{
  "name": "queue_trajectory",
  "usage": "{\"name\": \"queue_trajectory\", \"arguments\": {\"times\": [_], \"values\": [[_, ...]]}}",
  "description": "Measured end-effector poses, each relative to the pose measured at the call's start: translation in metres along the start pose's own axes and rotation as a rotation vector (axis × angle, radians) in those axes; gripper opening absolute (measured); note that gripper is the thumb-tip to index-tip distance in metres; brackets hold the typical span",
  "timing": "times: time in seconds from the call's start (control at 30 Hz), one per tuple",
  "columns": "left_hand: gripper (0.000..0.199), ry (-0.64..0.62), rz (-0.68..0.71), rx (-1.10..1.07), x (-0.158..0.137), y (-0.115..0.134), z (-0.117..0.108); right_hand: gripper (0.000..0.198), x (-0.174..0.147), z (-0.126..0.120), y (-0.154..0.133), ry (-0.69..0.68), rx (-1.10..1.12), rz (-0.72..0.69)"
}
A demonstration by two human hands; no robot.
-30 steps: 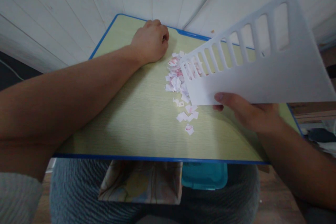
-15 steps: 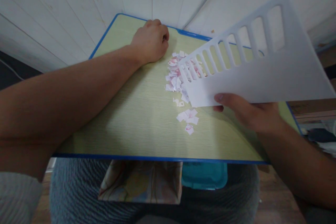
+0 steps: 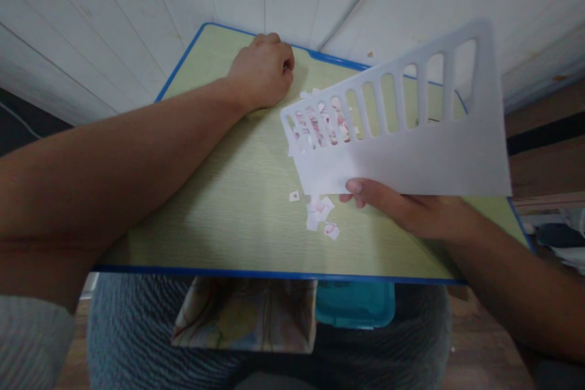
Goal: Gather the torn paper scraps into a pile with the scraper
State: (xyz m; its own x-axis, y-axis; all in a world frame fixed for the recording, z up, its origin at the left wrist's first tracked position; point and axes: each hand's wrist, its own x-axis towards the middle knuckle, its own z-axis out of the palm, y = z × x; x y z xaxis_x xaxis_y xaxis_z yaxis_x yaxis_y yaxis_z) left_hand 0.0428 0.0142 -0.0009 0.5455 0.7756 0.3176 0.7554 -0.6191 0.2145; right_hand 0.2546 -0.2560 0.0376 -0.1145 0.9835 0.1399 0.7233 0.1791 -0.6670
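Observation:
My right hand [image 3: 397, 204] grips the lower edge of a white slotted plastic panel [image 3: 402, 164], thumb on the near face and the other fingers mostly hidden behind it. A row of rounded slots runs along the panel, growing longer toward the right. Its left end is over a pile of small torn paper scraps [image 3: 339, 116], which show through the slots. Several more scraps [image 3: 320, 213] lie just below the panel's lower left corner. Near the table's far edge, my left hand [image 3: 262, 70] rests curled in a loose fist, with no object visible in it.
The yellow-green table [image 3: 219, 207] has a blue rim and stands against a white plank wall [image 3: 137, 6]. A cable [image 3: 359, 0] runs down the wall. Below the near edge are a patterned open box or bag [image 3: 247, 317] and a teal plastic container [image 3: 356, 304].
My right hand has moved left and slightly toward me with the slotted panel, covering more of the pile. Some near scraps have shifted. My left hand stays in place.

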Motion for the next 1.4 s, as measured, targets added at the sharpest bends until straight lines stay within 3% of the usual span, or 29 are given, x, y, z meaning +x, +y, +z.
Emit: {"name": "queue_trajectory", "arguments": {"times": [0.33, 0.77, 1.13, 1.3, 1.4], "values": [[0.036, 0.000, -0.007, 0.019, -0.002, 0.003, -0.001, 0.026, 0.001, -0.002, 0.004, 0.066, -0.001, -0.182], [0.034, -0.003, -0.016, -0.018, -0.002, 0.003, -0.003, 0.027, -0.002, -0.007, 0.009, 0.073, 0.023, -0.081], [0.035, -0.011, 0.013, 0.021, -0.002, 0.004, -0.003, 0.027, -0.003, -0.010, 0.001, -0.055, 0.089, -0.091], [0.034, -0.003, 0.018, 0.030, -0.002, 0.004, -0.003, 0.034, 0.000, -0.008, 0.001, 0.041, 0.151, 0.005], [0.034, -0.006, 0.015, 0.035, -0.002, 0.004, -0.004, 0.032, 0.002, -0.007, 0.001, 0.016, 0.079, -0.015]]}}
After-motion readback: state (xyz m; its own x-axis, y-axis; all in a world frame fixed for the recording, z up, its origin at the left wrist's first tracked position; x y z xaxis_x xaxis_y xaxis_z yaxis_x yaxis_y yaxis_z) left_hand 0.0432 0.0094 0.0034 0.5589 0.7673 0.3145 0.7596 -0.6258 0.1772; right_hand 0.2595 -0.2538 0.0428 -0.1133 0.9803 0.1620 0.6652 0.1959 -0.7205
